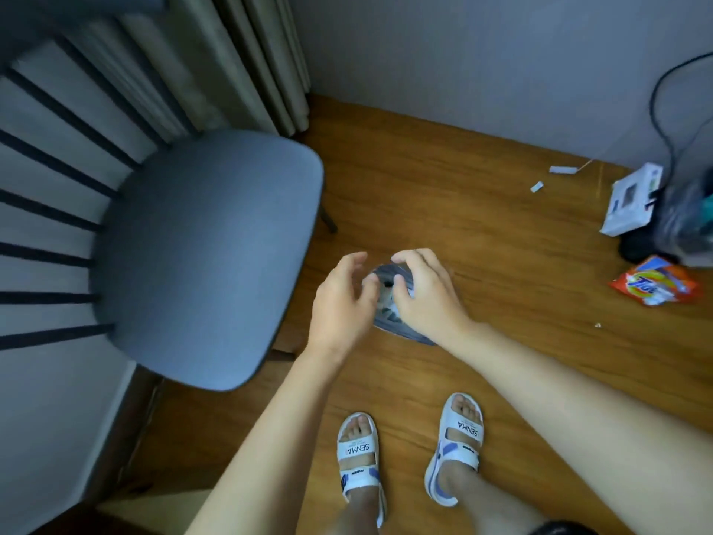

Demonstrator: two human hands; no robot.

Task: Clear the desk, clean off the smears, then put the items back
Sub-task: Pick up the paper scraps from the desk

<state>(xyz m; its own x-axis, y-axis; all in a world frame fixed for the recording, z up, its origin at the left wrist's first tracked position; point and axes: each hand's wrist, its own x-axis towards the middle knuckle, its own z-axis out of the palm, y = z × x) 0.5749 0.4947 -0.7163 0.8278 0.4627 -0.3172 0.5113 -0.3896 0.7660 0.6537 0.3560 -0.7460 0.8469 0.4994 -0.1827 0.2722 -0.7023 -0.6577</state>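
Both hands meet over the floor, right of the chair (208,256): right hand (424,295) grasps a grey packet (389,314), left hand (343,303) pinches its near edge, probably pulling out a wipe; desk unseen

Left of the fingers we see a blue chair (208,256); far right of them lie an orange detergent packet (656,286) and a white box (632,200).
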